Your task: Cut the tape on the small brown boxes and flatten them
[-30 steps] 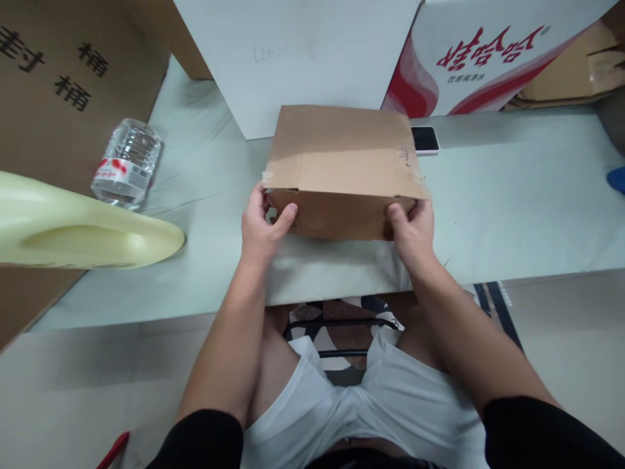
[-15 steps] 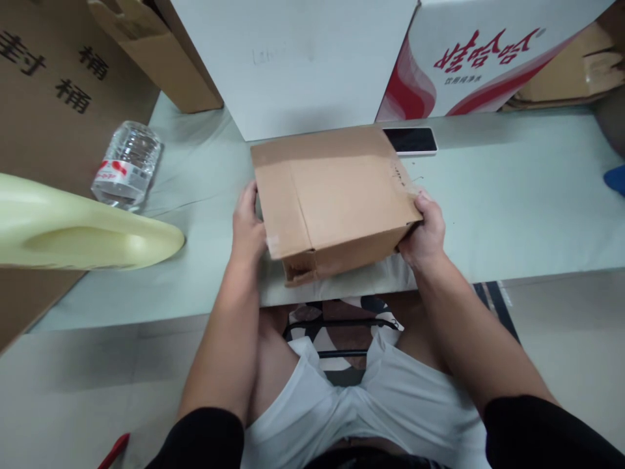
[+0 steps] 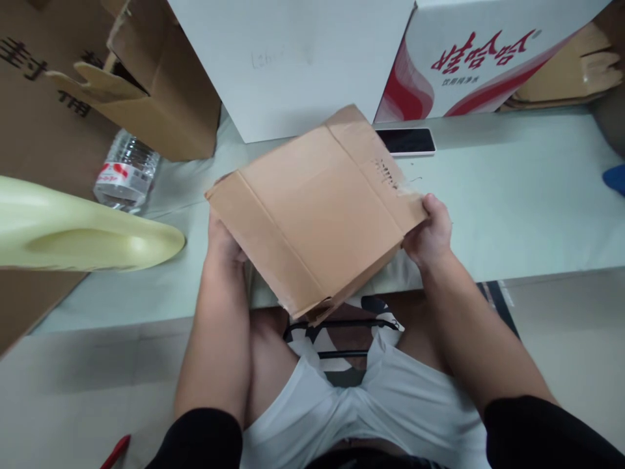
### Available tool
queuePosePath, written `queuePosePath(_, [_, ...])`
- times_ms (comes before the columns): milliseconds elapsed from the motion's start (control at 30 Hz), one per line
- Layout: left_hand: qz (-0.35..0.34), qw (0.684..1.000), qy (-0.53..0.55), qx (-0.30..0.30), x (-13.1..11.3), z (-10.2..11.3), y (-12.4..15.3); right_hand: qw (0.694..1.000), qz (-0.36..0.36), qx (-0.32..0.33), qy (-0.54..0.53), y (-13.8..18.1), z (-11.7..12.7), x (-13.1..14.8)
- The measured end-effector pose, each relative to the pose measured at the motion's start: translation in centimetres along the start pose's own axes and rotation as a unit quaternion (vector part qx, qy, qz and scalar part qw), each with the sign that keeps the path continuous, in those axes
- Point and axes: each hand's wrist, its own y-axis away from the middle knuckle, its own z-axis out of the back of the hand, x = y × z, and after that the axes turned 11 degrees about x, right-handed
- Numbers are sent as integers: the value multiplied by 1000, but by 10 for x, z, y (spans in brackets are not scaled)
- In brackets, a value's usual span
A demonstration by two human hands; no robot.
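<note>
A brown cardboard box (image 3: 317, 208), partly flattened, is held between my two hands above the table, turned at an angle with creases along two sides. My left hand (image 3: 222, 236) grips its left corner, the fingers hidden beneath the cardboard. On the other side, my right hand (image 3: 433, 227) pinches the right corner, thumb on top and fingers underneath. Dark print and a torn patch show on the flap near the right hand.
A phone (image 3: 407, 141) lies behind the box, before a white carton (image 3: 303, 65) and a red-and-white carton (image 3: 469, 71). At left are a water bottle (image 3: 127, 172), an open cardboard box (image 3: 170, 98) and a pale yellow curved object (image 3: 97, 228). The table (image 3: 512, 195) has a pale cloth.
The held box has rotated and flattened out, its left corner swinging left and its front corner toward me. My left hand moved left. The open cardboard box at back left has shifted nearer.
</note>
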Motion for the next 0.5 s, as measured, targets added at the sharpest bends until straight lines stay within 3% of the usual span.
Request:
queuePosePath(100, [11,1000,6,14,-10,-10,7,995,-38,87,42,5,10,11])
queuePosePath(200, [82,996,17,24,-18,-22,14,989,-46,130,54,10,15,24])
queuePosePath(367, [144,988,21,54,-17,-36,21,985,-19,166,47,13,9,31])
queuePosePath(500, [131,989,2,69,-2,-30,19,991,-8,124,52,16,3,29])
